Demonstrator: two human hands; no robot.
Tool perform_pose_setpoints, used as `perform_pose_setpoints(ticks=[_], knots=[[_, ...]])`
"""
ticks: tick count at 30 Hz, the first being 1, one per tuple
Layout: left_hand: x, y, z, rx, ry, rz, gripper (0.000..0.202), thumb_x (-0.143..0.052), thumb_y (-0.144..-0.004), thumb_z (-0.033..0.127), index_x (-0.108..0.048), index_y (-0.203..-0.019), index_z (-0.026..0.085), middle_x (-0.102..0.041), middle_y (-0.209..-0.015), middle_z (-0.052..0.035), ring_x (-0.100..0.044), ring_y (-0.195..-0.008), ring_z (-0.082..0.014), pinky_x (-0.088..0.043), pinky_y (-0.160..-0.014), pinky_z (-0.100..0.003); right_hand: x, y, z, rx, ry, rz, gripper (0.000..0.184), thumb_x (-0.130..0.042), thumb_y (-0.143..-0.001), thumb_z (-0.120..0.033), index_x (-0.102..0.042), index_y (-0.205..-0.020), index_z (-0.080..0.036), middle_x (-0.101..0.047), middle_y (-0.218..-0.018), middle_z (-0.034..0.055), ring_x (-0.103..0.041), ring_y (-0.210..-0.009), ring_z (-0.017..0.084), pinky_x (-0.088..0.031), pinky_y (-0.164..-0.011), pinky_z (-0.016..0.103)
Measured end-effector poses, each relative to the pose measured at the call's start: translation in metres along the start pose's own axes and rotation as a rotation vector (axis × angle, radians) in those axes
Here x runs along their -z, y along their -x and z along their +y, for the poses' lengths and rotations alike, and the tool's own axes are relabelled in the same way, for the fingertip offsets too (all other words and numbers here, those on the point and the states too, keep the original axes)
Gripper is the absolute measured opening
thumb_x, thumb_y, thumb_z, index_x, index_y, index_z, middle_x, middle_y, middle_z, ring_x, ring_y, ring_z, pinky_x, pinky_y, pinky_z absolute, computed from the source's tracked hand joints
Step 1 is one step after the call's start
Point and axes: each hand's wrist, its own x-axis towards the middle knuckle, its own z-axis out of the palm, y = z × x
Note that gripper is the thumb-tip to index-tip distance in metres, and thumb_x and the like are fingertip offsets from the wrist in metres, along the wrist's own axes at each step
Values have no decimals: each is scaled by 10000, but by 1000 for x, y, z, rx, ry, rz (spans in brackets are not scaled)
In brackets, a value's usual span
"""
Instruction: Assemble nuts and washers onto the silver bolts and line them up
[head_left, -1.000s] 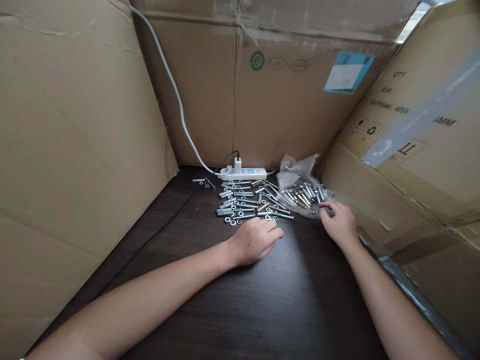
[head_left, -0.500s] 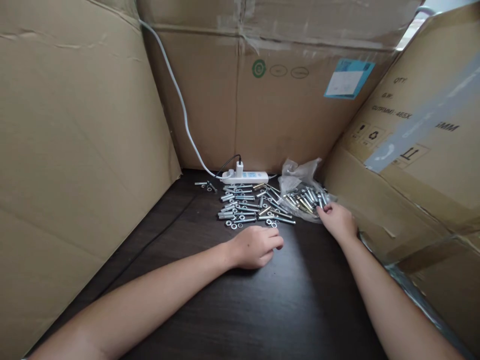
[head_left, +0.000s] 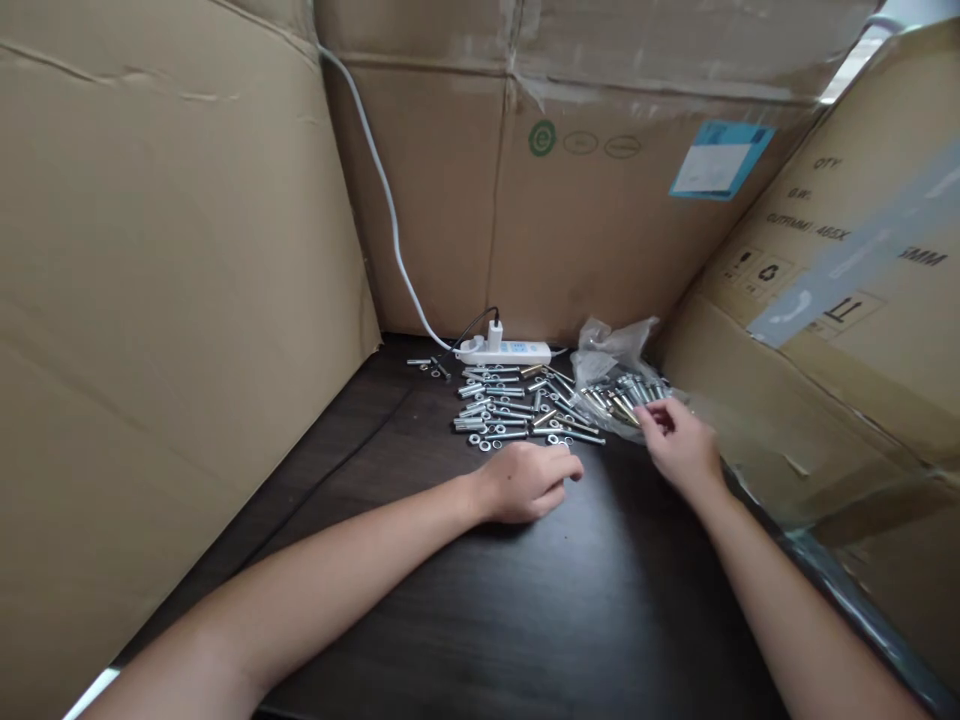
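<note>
My left hand (head_left: 529, 482) rests on the dark table in front of the laid-out hardware, palm down with fingers curled; its inside is hidden. Reaching to the clear plastic bag (head_left: 611, 338) at the right, my right hand (head_left: 681, 440) has thumb and fingertips closed together at the edge of a heap of bolts (head_left: 634, 388). What sits between those fingertips is too small to make out. Left of the bag lie rows of silver bolts (head_left: 506, 436), with nuts and washers (head_left: 484, 446) among them. A few brass-coloured pieces (head_left: 546, 418) are mixed in.
A white power strip (head_left: 517, 352) with a plugged-in charger (head_left: 495, 335) stands behind the rows. Its white cable (head_left: 390, 210) climbs the back cardboard. A black cord (head_left: 330, 472) crosses the table at left. Cardboard walls (head_left: 180, 270) enclose three sides. Loose hardware (head_left: 439, 368) lies at far left.
The view has shifted, so the scene sits farther right. Relative to the bag, my right hand has moved slightly left along the bolts. My left hand keeps its curled pose.
</note>
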Motion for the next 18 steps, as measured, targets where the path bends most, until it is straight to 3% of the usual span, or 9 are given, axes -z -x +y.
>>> perform_pose_setpoints(ticks=[2,5,7,11,18], knots=[[4,1,-1,57,57,116,185,-421,-811,145,-538,-951,175,-593,-898,-20,-557,-777,-130,-426,-725,-230,1,12,-26,73,-92,-63,288,-512,-830,-468,-571,-789,-189,-599,-654,23,-532,-558,151,-391,-531,247],[11,8,-5,248,130,317,201,-379,-853,164,-487,-1022,174,-573,-852,-10,-539,-735,-117,-420,-694,-223,-1,31,-62,185,-194,-174,301,-495,-852,-479,-564,-792,-192,-592,-662,19,-535,-581,153,-404,-550,252],[15,17,-7,350,177,363,222,-377,-881,211,-436,-1092,175,-559,-838,1,-514,-668,-106,-416,-653,-220,-4,41,-78,243,-217,-252,281,-485,-867,-460,-564,-806,-197,-588,-672,15,-533,-593,151,-409,-568,253],[23,34,-8,385,231,306,221,-356,-914,266,-434,-1103,183,-542,-779,22,-483,-630,-102,-409,-647,-223,-9,54,-93,343,-212,-357,222,-482,-880,-402,-568,-823,-206,-600,-709,15,-540,-627,152,-413,-587,253],[29,39,-5,381,255,178,219,-412,-887,250,-471,-1089,189,-571,-830,10,-506,-658,-107,-406,-643,-224,-6,56,-90,375,-220,-405,195,-470,-891,-367,-578,-850,-209,-606,-729,22,-552,-650,157,-432,-582,254]])
